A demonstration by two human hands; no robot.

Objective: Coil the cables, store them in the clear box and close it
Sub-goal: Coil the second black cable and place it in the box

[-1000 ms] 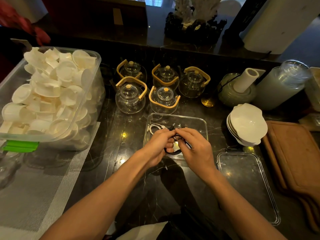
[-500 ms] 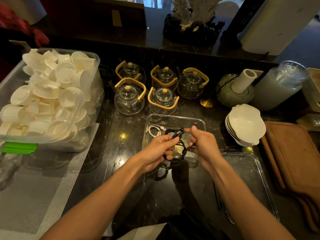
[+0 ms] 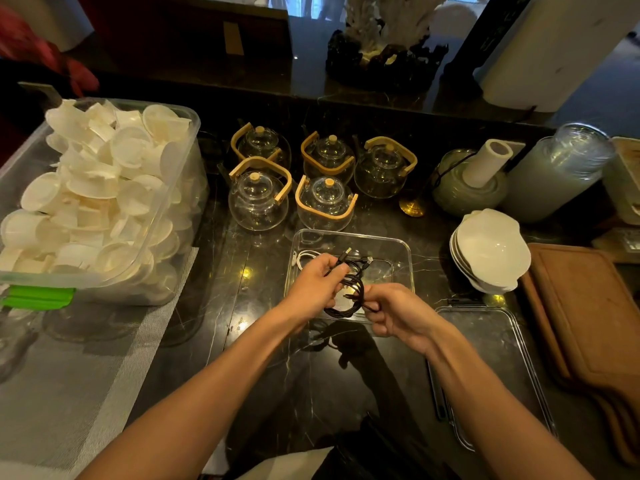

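I see my left hand (image 3: 317, 284) curled around the upper part of a black cable (image 3: 349, 289), with two plug ends sticking up past my thumb and fingers. My right hand (image 3: 394, 311) pinches the lower right side of the same cable, where the black loops hang down between the two hands. Both hands hold the coil above the near edge of the clear box (image 3: 405, 258), which sits open on the dark marble counter (image 3: 263, 358), roughly at the middle of it. Inside the box, toward its left wall, lies a coiled white cable (image 3: 306, 256). The clear lid (image 3: 491, 362) lies flat on the counter just right of the box, near my right forearm. Behind the box stand five glass teapots (image 3: 258, 199) with wooden handles. A large plastic bin (image 3: 183, 188) heaped with white cups fills the counter's left side, and a stack of white bowls (image 3: 491, 251) sits to the box's right.
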